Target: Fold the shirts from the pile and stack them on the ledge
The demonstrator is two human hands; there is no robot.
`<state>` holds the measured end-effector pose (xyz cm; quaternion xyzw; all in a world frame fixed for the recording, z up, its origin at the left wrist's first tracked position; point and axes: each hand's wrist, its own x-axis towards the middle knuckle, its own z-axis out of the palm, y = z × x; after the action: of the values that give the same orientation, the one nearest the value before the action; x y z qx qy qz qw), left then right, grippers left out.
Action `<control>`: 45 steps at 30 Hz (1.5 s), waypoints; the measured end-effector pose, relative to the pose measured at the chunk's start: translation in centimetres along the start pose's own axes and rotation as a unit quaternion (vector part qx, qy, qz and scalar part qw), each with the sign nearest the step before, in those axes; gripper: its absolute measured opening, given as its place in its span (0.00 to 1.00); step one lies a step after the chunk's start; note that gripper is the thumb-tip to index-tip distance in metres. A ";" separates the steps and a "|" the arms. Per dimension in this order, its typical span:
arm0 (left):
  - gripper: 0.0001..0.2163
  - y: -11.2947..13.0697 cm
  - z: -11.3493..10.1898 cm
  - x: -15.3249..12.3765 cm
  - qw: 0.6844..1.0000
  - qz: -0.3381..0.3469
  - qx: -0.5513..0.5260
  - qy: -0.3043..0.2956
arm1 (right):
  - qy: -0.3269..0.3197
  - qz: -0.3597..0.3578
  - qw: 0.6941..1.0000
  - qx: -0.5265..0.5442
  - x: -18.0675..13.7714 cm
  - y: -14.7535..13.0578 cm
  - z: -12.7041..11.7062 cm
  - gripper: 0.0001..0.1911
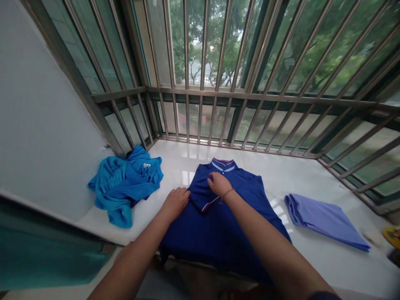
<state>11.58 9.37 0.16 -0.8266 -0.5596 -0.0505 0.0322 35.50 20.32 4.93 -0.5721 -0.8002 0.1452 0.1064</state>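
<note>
A dark blue polo shirt (243,208) lies flat on the white ledge (306,175), collar toward the window bars. Its left sleeve is folded in over the body. My left hand (175,203) rests at the shirt's left edge beside the folded sleeve, fingers curled down onto the fabric. My right hand (219,184) lies on the upper chest just below the collar, fingers bent and pressing the cloth; a thin band circles that wrist.
A crumpled bright blue garment (125,183) is heaped at the left by the wall. A folded lavender garment (325,218) lies at the right. Metal window bars (218,96) fence the ledge's far side and right. A yellow object (393,235) shows at the right edge.
</note>
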 end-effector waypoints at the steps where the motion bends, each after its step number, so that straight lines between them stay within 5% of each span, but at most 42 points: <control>1: 0.08 -0.2 0.2 0.3 0.999 0.031 0.004 -0.007 | -0.016 0.012 1.000 -0.007 2.1 -0.6 0.4 0.17; 5: 0.08 -1.7 1.5 0.2 0.998 0.051 -0.031 -0.016 | -0.092 0.060 0.993 -0.031 9.0 -1.4 1.4 0.20; 10: 0.10 -4.6 2.6 -1.1 0.979 -0.058 -0.190 0.050 | -0.143 0.046 0.989 -0.012 13.6 -0.9 1.7 0.18; 16: 0.08 -7.7 2.8 -1.7 0.922 -0.248 -0.283 0.092 | -0.097 0.033 0.993 0.060 16.0 -1.1 3.3 0.15; 23: 0.17 -6.4 2.3 -1.2 0.953 -0.150 -0.252 0.082 | -0.040 0.044 0.993 0.101 17.8 -2.4 6.1 0.13; 27: 0.15 -6.4 2.5 -0.3 0.939 -0.214 -0.261 0.069 | -0.012 0.022 0.992 0.120 17.7 -2.5 6.2 0.13; 31: 0.09 -7.0 2.8 0.1 0.929 -0.228 -0.282 0.078 | 0.030 -0.017 0.992 0.119 15.4 -1.3 5.0 0.14; 36: 0.13 -7.3 3.0 -0.4 0.927 -0.183 -0.315 0.095 | 0.063 -0.074 0.992 0.086 9.3 1.0 2.9 0.11; 45: 0.13 -7.1 2.9 -0.8 0.931 -0.164 -0.309 0.103 | 0.024 -0.169 0.985 0.013 -10.6 2.3 3.9 0.23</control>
<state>4.88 11.59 -2.85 -0.6825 -0.6376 -0.3106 -0.1763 39.63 10.51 0.41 -0.4305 -0.8807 0.1219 0.1555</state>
